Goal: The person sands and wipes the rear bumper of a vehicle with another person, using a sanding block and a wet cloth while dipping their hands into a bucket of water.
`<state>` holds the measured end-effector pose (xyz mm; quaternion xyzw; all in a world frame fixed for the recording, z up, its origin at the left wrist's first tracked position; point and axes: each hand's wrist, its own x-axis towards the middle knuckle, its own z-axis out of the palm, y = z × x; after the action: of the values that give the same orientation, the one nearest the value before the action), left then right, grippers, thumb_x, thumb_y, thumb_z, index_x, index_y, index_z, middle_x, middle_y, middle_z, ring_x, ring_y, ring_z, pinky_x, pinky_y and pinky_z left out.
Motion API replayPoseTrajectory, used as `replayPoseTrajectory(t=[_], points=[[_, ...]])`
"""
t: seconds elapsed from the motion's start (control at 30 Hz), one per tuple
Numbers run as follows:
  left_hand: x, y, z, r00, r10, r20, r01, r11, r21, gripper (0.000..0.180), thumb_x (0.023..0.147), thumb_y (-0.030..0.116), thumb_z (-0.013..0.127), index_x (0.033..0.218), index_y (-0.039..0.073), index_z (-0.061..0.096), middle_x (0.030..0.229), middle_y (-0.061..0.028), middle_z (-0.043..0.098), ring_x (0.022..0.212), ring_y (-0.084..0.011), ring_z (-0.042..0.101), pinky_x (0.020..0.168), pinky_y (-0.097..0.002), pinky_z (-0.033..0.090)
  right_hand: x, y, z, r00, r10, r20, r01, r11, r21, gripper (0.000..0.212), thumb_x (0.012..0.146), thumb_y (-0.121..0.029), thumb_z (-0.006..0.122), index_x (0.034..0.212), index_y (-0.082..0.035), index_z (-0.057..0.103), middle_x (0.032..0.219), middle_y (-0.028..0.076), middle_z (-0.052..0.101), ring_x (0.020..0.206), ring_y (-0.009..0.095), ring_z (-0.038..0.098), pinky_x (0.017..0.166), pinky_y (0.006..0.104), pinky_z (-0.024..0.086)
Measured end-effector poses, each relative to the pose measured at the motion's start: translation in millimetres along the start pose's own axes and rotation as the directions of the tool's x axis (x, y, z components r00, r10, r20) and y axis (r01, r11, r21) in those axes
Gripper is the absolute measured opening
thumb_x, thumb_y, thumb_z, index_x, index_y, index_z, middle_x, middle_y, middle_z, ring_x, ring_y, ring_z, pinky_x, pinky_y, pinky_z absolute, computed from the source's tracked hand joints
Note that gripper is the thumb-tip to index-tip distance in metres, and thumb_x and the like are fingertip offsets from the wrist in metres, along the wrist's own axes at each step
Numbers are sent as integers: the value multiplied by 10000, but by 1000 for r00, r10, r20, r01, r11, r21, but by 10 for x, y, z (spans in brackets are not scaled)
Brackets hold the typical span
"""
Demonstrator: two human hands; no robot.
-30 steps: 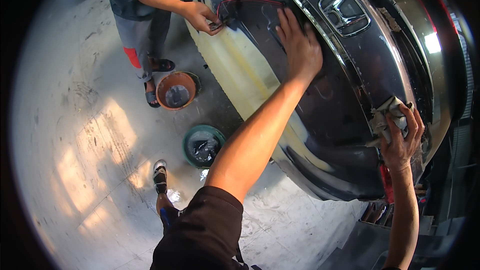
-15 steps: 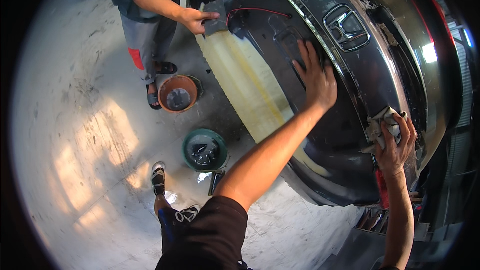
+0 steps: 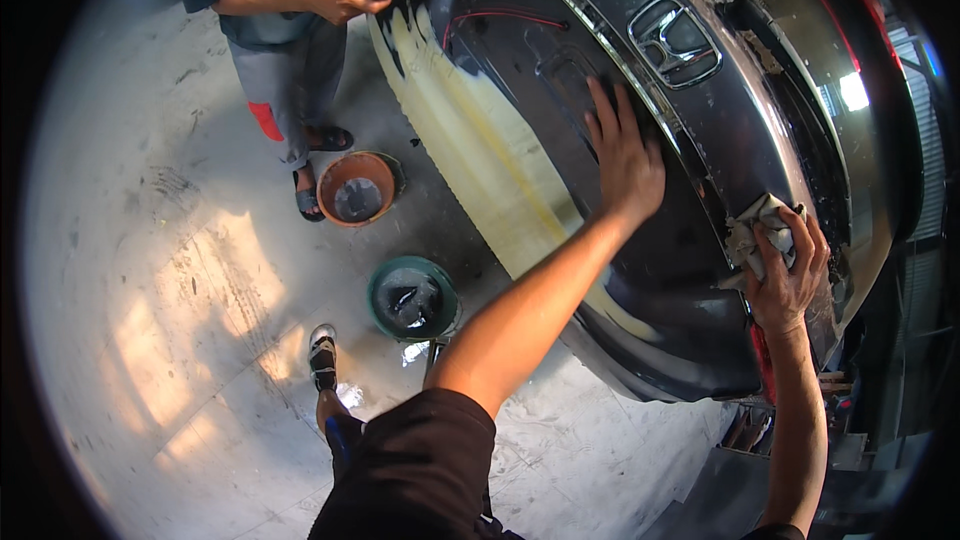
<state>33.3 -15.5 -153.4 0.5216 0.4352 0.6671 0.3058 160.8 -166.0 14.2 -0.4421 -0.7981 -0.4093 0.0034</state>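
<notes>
Pale concrete floor (image 3: 200,390), 8 o'clk; your L hand (image 3: 630,170) lies splayed on dark curved car panel (image 3: 660,250); R hand (image 3: 790,280) clutches crumpled grey cloth (image 3: 752,232), 3 o'clk: trapped grit cd scratch.

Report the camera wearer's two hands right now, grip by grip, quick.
Left hand: open, palm down on the dark car panel, holding nothing visible.
Right hand: closed around a crumpled greyish cloth.
</notes>
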Motion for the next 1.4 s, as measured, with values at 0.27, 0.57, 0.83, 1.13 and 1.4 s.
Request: replayPoseTrajectory(t=[0.27, 0.57, 0.83, 1.13, 1.4], points=[[687, -182, -356, 961, 35, -273, -55, 996, -68, 518, 908, 18, 468, 1385, -141, 344, 1498, -299, 235, 1389, -443, 268, 1161, -502, 228, 11, -16, -33, 1000, 12, -5, -12, 1000, -8, 560, 529, -95, 761, 1079, -182, 692, 1334, 84, 501, 1240, 370, 457, 1010, 480, 388], [-276, 200, 110, 999, -28, -34, 23, 991, -132, 709, 852, -15, 411, 1505, -65, 141, 1591, -252, 86, 1478, -411, 102, 1179, -570, 65, -24, -26, 11, 1000, 22, 2, -22, 1000, -1, 550, 532, -82, 770, 1067, -181, 695, 1316, 82, 517, 1231, 358, 466, 1004, 478, 390], [-435, 293, 190, 999, -4, -39, -3, 985, -175, 646, 912, 35, 396, 1495, -88, 149, 1594, -248, 78, 1475, -409, 116, 1178, -568, 72, -33, 0, -20, 1000, 21, -23, -21, 1000, -14, 567, 529, -68, 764, 1079, -183, 692, 1318, 71, 520, 1223, 348, 472, 994, 466, 392], [-256, 345, 204, 994, -82, -79, 66, 981, -184, 652, 938, 61, 383, 1499, -98, 90, 1595, -262, 18, 1482, -407, 57, 1186, -552, 27, 3, -39, -37, 999, 47, -22, -47, 999, 3, 592, 531, -63, 778, 1100, -199, 690, 1329, 61, 510, 1226, 341, 468, 1002, 461, 386], [-393, 316, 244, 1000, 8, -22, -10, 997, -82, 653, 907, 32, 433, 1469, -130, 144, 1573, -308, 48, 1470, -445, 77, 1160, -603, 40, -33, -18, -5, 999, 40, -16, -41, 999, -17, 581, 540, -68, 778, 1101, -195, 692, 1332, 60, 511, 1226, 341, 466, 1009, 460, 383]])
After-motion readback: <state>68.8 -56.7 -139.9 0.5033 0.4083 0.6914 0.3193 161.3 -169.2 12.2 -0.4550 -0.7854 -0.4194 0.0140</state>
